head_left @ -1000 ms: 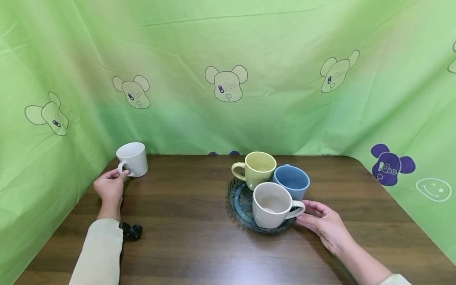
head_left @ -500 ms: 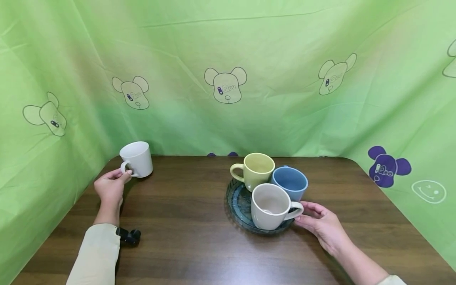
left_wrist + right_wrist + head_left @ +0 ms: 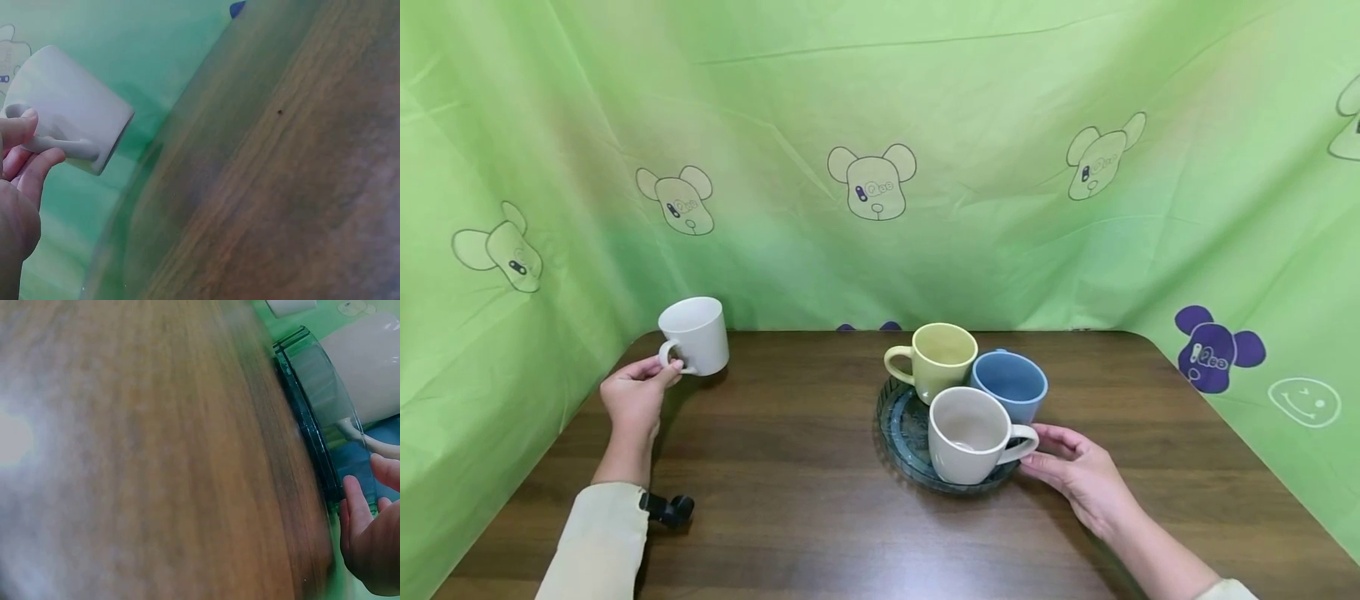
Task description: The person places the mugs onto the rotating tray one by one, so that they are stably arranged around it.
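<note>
My left hand (image 3: 634, 396) pinches the handle of a white mug (image 3: 702, 340) at the table's back left. In the left wrist view the white mug (image 3: 69, 106) is tilted, its base just off the tabletop. A round, dark blue-green glass dish (image 3: 904, 450) sits right of centre and bears three mugs. They are a yellow mug (image 3: 942, 362) at the back, a blue mug (image 3: 1013, 383) at the right and an off-white mug (image 3: 962, 442) in front. My right hand (image 3: 1078, 479) grips the dish's right edge, fingertips close to the off-white mug's handle.
The wooden table (image 3: 805, 517) ends at a green printed curtain (image 3: 775, 250) behind and on both sides. A small black device (image 3: 670, 510) is strapped on the left wrist at the sleeve. The yellow mug's handle juts left over the dish's rim.
My left hand has moved the white mug to the right and tilted it somewhat. My right hand, the dish and its mugs keep their places, apart from a slight shift of the view.
</note>
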### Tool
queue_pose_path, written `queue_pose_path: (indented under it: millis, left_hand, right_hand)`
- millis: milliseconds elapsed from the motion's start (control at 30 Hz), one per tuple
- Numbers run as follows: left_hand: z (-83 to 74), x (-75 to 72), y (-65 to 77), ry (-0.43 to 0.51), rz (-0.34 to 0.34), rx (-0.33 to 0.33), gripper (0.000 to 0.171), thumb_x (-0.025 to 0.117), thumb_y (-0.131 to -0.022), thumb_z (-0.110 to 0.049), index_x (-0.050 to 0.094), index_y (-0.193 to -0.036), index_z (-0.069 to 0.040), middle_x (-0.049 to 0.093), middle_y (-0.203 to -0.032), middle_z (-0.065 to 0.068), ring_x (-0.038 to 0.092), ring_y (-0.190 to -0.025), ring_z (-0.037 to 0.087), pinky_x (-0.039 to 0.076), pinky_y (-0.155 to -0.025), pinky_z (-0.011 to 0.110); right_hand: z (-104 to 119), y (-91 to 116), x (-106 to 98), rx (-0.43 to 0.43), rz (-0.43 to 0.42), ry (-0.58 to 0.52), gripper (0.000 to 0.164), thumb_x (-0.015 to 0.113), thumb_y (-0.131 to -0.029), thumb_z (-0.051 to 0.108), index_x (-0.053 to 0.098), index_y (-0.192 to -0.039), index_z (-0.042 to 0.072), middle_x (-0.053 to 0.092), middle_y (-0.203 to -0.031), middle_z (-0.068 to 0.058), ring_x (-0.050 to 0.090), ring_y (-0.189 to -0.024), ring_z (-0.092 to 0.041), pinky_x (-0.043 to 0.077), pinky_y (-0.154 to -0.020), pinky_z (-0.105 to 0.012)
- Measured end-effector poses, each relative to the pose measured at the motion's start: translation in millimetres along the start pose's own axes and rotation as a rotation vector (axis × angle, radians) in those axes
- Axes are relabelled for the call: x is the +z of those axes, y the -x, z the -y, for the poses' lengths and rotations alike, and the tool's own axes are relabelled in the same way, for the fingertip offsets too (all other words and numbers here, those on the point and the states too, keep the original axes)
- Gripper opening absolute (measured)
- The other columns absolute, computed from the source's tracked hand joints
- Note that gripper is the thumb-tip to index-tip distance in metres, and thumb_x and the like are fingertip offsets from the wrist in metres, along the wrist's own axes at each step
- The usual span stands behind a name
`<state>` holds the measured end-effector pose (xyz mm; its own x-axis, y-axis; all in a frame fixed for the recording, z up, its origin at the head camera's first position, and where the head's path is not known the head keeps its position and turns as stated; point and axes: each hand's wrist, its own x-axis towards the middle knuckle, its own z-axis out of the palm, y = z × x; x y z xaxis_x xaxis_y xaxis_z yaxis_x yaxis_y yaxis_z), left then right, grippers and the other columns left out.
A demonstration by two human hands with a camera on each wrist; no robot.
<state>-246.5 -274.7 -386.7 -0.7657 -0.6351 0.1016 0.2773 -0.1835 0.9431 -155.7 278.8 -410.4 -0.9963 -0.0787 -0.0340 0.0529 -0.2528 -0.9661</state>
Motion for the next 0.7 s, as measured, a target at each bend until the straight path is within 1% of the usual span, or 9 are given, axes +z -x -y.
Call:
queue_pose_path:
  millis: [167, 267, 367, 533, 600, 700]
  left_hand:
    - [-2.5, 0.4, 7.1, 0.034, 0.017, -0.021, 0.024, 0.073, -0.071, 0.022, 0.073, -0.071, -0.003, 0.061, -0.062, 0.004, 0.067, -0.057, 0.011, 0.059, -0.058, 0.024]
    - [-4.4, 1.7, 12.7, 0.061, 0.03, -0.013, 0.025, 0.073, -0.071, 0.023, 0.073, -0.071, -0.002, 0.062, -0.062, 0.004, 0.067, -0.058, 0.011, 0.059, -0.059, 0.025]
    - [-5.5, 2.5, 17.0, 0.07, 0.051, 0.011, 0.027, 0.072, -0.071, 0.024, 0.074, -0.071, -0.003, 0.063, -0.061, 0.004, 0.068, -0.058, 0.011, 0.059, -0.059, 0.025]
    - [-8.1, 3.8, 22.6, 0.071, 0.065, 0.012, 0.025, 0.072, -0.071, 0.024, 0.074, -0.072, -0.001, 0.063, -0.061, 0.004, 0.069, -0.06, 0.012, 0.059, -0.06, 0.025]
    - [-9.6, 4.5, 24.2, 0.087, 0.066, 0.001, 0.022, 0.072, -0.071, 0.024, 0.074, -0.073, 0.002, 0.063, -0.062, 0.005, 0.069, -0.06, 0.013, 0.059, -0.06, 0.026]
    - [-11.7, 5.6, 26.1, 0.106, 0.074, 0.0, 0.023, 0.071, -0.071, 0.025, 0.073, -0.073, 0.003, 0.064, -0.062, 0.006, 0.07, -0.061, 0.014, 0.059, -0.061, 0.027]
  right_hand:
    - [-0.1, -0.7, 0.4, -0.002, 0.005, 0.003, 0.041, 0.059, -0.084, -0.02, 0.067, -0.103, 0.015, 0.066, -0.104, -0.001, 0.069, -0.089, -0.016, 0.059, -0.079, -0.031]
    - [0.5, -0.7, 0.8, 0.003, 0.001, 0.003, 0.041, 0.06, -0.084, -0.02, 0.068, -0.103, 0.015, 0.066, -0.103, -0.001, 0.069, -0.088, -0.016, 0.059, -0.079, -0.031]
    - [0.9, -0.5, 1.1, 0.006, -0.002, 0.0, 0.041, 0.06, -0.084, -0.02, 0.068, -0.102, 0.015, 0.066, -0.103, -0.001, 0.069, -0.089, -0.016, 0.059, -0.08, -0.031]
    - [1.0, 0.2, 1.3, 0.006, 0.0, -0.007, 0.041, 0.059, -0.084, -0.021, 0.068, -0.102, 0.015, 0.066, -0.103, -0.001, 0.069, -0.089, -0.016, 0.059, -0.08, -0.031]
    - [1.0, 0.4, 1.2, 0.008, 0.0, -0.009, 0.041, 0.059, -0.084, -0.021, 0.068, -0.102, 0.015, 0.066, -0.103, -0.001, 0.069, -0.089, -0.016, 0.059, -0.08, -0.031]
    - [1.1, 0.6, 1.1, 0.01, -0.006, -0.01, 0.041, 0.059, -0.084, -0.021, 0.068, -0.102, 0.015, 0.066, -0.103, -0.001, 0.069, -0.089, -0.016, 0.059, -0.08, -0.031]
